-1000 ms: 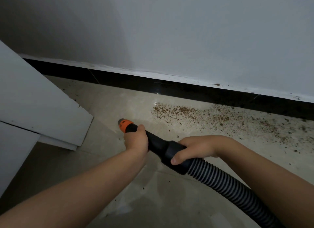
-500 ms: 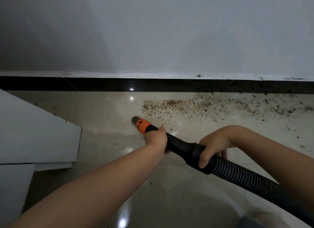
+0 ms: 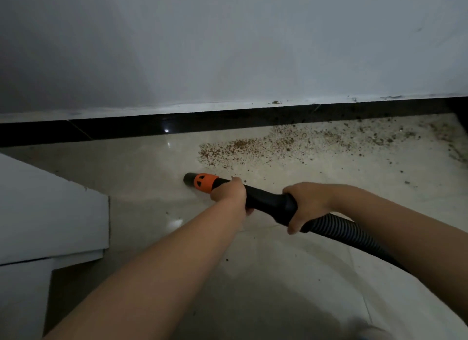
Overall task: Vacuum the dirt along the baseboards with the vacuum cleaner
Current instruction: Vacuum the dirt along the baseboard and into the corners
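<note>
**Nozzle short of the dirt, both hands on the wand**

The nozzle (image 3: 200, 182), orange with a black tip, points left and sits low over the floor (image 3: 266, 276), just near and left of the dirt (image 3: 266, 147). That dirt lies as a brown band along the baseboard (image 3: 228, 119), thickest at its left end and thinning out to the far right. A few crumbs also sit on the baseboard's top edge.

Your left hand (image 3: 229, 194) wraps the black wand (image 3: 266, 203) right behind the orange part, fingers curled around it. Your right hand (image 3: 307, 204) grips the collar where the ribbed hose (image 3: 336, 228) begins, thumb down the near side.

The wand looks rigid and light, so your front hand should steer it precisely. The hose is soft and springy; it will likely drag and twist against you, so keep the rear hand on the stiff collar, not on the ribs. The tile looks glossy, so the tip should slide easily.

A white cabinet (image 3: 50, 213) stands at the left, well apart from the dirt.
</note>
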### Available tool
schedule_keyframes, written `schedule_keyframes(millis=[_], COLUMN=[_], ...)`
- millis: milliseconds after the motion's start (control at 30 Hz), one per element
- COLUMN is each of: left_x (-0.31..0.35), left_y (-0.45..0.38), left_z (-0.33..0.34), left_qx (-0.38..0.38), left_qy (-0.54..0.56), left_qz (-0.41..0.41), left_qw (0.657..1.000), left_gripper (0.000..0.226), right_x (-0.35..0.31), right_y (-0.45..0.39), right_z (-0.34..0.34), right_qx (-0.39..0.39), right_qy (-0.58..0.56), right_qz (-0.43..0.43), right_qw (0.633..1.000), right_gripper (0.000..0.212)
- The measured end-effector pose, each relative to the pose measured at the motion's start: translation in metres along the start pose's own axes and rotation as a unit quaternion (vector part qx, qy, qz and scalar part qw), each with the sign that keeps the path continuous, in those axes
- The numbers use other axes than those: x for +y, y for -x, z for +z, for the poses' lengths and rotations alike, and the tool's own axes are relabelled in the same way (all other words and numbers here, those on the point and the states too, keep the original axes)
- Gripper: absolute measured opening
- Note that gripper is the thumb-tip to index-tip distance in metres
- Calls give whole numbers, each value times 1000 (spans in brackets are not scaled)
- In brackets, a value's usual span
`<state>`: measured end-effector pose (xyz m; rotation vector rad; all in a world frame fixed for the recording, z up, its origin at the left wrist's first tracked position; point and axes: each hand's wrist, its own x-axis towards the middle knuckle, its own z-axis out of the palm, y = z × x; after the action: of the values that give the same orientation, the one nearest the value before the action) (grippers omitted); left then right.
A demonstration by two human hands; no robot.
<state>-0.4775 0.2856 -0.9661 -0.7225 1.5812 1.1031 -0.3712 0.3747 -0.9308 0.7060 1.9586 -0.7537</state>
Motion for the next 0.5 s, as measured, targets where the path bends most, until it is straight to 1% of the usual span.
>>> schedule_keyframes(millis=[67, 167, 233, 333, 400, 500], left_x=[4, 11, 14, 11, 4, -6], left_y=[1, -2, -3, -8, -13, -22], left_z=[3, 5, 4, 1, 2, 2], left_qx=[10, 28, 19, 17, 38, 57], left_qy=[-1, -20, -35, -50, -41, -47], left_qz=[18, 34, 26, 27, 54, 108], left_qw=[1000, 999, 999, 998, 997, 991], left_gripper=[42, 43, 39, 39, 45, 51], right_x=[-5, -8, -5, 1, 5, 13], right_y=[-7, -19, -24, -30, -32, -32], right_z=[-12, -16, -12, 6, 19, 36], right_qx=[-26, -43, -24, 17, 44, 89], right_qy=[-3, -56, -78, -86, -93, -128], right_qz=[0, -22, -35, -55, -69, -94], right_qw=[1000, 997, 996, 995, 992, 983], right_gripper=[40, 28, 27, 38, 41, 40])
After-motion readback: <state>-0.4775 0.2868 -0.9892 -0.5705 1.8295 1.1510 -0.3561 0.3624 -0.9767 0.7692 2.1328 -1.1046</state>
